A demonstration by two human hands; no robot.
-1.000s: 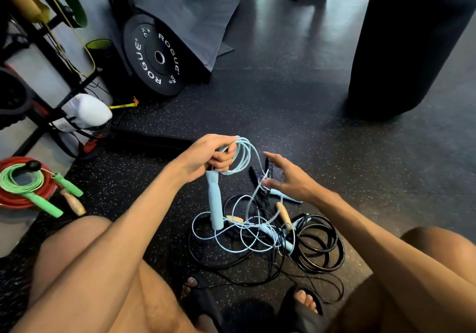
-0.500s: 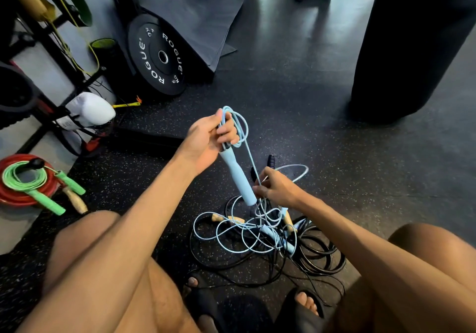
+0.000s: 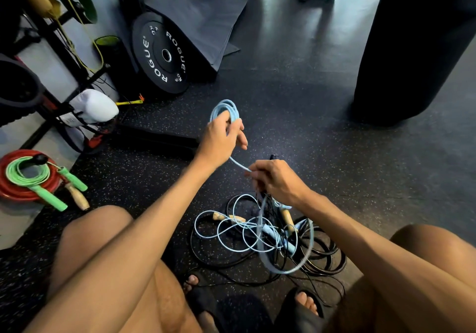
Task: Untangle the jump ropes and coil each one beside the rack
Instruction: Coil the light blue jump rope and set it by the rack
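The left hand [image 3: 221, 136] is raised over the floor [image 3: 296, 95], its fingers [image 3: 240, 138] curled round a small coil of the blue rope [image 3: 224, 103], with the loops standing up above the knuckles. From there one strand of that rope runs down to the right hand [image 3: 279, 180], whose fingers [image 3: 255, 176] are clenched on it. A black handle [image 3: 272, 156] pokes up just behind this hand; whether the hand holds it too cannot be told. Below the right hand a wide, blurred loop of the blue rope hangs over the heap on the floor, where more of its turns lie crossed with black ropes [image 3: 334, 260] and two wooden handles [image 3: 287, 218], between the person's knees. At the left, near the rack [image 3: 64, 46], a green rope [image 3: 24, 175] lies coiled on a red rope [image 3: 15, 193]. A plate [image 3: 161, 54] leans farther back, and a dark bag [image 3: 417, 44] stands at the right.
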